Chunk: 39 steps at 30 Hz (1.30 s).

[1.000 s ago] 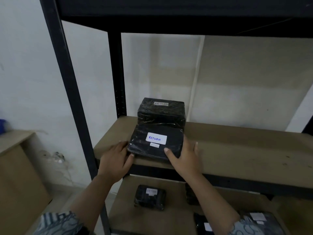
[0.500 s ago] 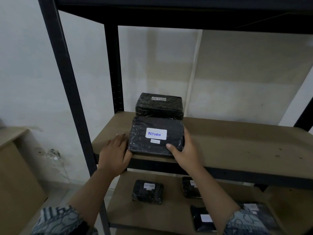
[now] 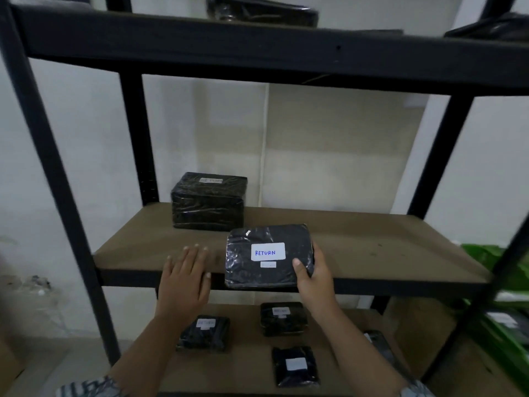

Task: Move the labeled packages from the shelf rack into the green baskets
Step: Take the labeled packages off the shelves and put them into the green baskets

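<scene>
1. We gripped the package [image 3: 269, 277] by its right edge with our right hand [image 3: 315, 279], thumb on top. It was tilted over the shelf [image 3: 386, 247] lip.
2. Our left hand [image 3: 186, 279] lay flat and open beside it, holding nothing.
3. We judged the slick wrap might slip from a one-handed hold.
4. The baskets [image 3: 503, 256] sat to the right, past a post [image 3: 461, 325] that could snag our swing. The room in front looked open.

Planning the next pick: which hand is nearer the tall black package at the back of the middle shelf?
Left. The left hand is at the shelf edge in front of the tall package; the right hand is further right, gripping the RETURN package.
</scene>
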### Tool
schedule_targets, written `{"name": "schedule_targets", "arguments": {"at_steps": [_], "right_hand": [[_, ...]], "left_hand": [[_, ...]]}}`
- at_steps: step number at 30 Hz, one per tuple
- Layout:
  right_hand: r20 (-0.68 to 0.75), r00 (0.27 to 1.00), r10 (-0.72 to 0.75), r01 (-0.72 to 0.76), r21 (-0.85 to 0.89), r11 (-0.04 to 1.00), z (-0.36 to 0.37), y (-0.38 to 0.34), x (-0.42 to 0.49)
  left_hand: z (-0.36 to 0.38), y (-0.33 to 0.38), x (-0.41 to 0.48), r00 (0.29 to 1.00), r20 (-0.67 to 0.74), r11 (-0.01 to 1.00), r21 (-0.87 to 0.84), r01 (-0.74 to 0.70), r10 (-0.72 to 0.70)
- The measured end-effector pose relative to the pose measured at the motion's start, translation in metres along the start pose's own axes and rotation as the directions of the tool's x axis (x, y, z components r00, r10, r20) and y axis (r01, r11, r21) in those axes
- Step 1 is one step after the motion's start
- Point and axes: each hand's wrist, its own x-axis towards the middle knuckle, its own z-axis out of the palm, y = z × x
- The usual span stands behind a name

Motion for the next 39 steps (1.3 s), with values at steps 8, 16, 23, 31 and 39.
{"name": "schedule_targets", "arguments": {"at_steps": [8,16,23,31,39], "right_hand": [[-0.145,0.984,0.104,-0.104,0.006,0.995,-0.136,0.033,-0.056],[-0.343,0.918,0.197,-0.213,-0.007,0.977,-0.277,0.061,-0.112],[-0.501,0.816,0.288,-0.322,0.019,0.946,-0.382,0.090,-0.146],[-0.653,0.688,0.319,-0.357,0.078,0.931,-0.474,0.115,-0.133],[-0.734,0.573,0.364,-0.405,0.133,0.905,-0.549,0.152,-0.053]], "left_hand": [[0.035,0.126,-0.036,0.996,0.075,0.999,-0.004,-0.046,0.046],[0.072,0.279,-0.084,0.955,0.212,0.977,-0.096,-0.189,0.205],[0.104,0.402,-0.108,0.882,0.285,0.916,-0.261,-0.305,0.375],[0.154,0.516,-0.094,0.780,0.296,0.808,-0.421,-0.412,0.551],[0.219,0.609,-0.036,0.717,0.341,0.774,-0.456,-0.439,0.607]]}}
